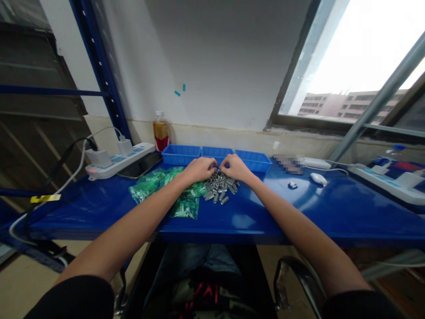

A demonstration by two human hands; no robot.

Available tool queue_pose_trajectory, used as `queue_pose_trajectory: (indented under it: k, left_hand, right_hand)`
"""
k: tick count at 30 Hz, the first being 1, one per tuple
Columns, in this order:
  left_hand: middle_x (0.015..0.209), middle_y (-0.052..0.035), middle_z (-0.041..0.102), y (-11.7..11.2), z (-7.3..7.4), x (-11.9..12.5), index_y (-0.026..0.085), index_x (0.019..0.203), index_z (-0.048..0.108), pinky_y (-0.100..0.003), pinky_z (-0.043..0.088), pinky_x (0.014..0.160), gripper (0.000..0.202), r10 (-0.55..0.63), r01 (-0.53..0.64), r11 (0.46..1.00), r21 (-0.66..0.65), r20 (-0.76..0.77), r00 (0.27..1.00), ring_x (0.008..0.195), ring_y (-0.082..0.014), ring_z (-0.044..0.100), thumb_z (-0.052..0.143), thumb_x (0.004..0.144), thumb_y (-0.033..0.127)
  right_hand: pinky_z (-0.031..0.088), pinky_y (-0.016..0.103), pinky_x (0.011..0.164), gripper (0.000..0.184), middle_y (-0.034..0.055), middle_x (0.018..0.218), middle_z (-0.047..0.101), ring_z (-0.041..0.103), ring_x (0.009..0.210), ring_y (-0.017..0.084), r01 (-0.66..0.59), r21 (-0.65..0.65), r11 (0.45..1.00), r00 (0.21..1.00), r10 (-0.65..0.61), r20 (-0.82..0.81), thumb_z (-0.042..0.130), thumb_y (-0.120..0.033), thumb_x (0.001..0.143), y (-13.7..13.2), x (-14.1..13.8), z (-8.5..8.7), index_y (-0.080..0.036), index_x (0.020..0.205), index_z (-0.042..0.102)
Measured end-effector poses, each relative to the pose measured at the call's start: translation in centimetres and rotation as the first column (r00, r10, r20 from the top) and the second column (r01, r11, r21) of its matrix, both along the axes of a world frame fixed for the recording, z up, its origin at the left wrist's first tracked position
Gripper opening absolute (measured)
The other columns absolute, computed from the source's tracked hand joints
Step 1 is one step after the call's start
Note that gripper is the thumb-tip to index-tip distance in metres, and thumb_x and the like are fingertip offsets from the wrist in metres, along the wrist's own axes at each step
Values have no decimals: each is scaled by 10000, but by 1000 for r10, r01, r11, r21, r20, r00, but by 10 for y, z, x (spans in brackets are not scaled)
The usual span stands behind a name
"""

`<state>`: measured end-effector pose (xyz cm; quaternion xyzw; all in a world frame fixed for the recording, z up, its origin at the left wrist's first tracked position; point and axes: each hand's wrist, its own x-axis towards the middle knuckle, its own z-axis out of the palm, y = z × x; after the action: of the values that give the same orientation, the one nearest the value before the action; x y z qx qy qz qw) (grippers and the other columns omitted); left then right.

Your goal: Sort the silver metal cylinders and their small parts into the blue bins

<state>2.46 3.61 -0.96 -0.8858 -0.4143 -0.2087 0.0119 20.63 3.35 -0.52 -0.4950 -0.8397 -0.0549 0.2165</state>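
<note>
My left hand [198,169] and my right hand [235,167] meet fingertip to fingertip above a heap of several small silver metal pieces [219,188] on the blue table [332,208]. Both hands are curled in a pinch. Whatever they grip between the fingertips is too small to name. Clear bags of green parts [156,182] lie under and beside my left forearm. Right behind my hands stand three shallow blue trays [181,155].
A white power strip [119,160] with plugged chargers and a dark phone [141,165] lie at the back left, a drink bottle [161,131] behind them. A white mouse [318,178] and a second power strip [388,181] lie at the right. A chair arm [292,279] is below the table edge.
</note>
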Motion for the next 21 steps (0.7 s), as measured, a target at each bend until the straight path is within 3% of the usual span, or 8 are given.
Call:
queue_pose_trajectory:
  k: [5,11,15,21]
  left_hand:
    - [878,-43,702,-5,3,3,180,1041,580,-277,437,660,290,-4,1,999,38,84,996,795,-193,635,537,831,375]
    - [815,-39,699,-8,7,5,177,960,598,-257,428,616,188,9,-29,994,107,181,983,731,-174,635,548,829,303]
    - [811,-42,697,-4,8,1,174,946,600,-255,443,640,165,4,-34,991,130,221,975,735,-171,636,564,808,256]
    - [793,-43,691,0,6,-1,170,931,602,-256,447,647,172,-7,-22,992,124,227,974,731,-173,634,579,799,278]
  right_hand:
    - [457,277,759,166,52,841,688,610,813,170,-27,-16,1000,927,19,-376,561,-252,794,-2,2,7,-156,777,696]
    - [463,296,727,128,49,781,674,614,772,173,-122,-8,992,809,95,-580,590,-265,764,3,-3,-1,-157,735,653]
    - [445,280,661,84,30,761,652,597,742,168,-125,72,989,778,143,-612,551,-215,749,5,-1,-3,-165,778,611]
    - [395,293,711,77,27,744,613,540,760,175,-84,255,963,905,181,-385,506,-166,761,1,7,-6,-183,785,577]
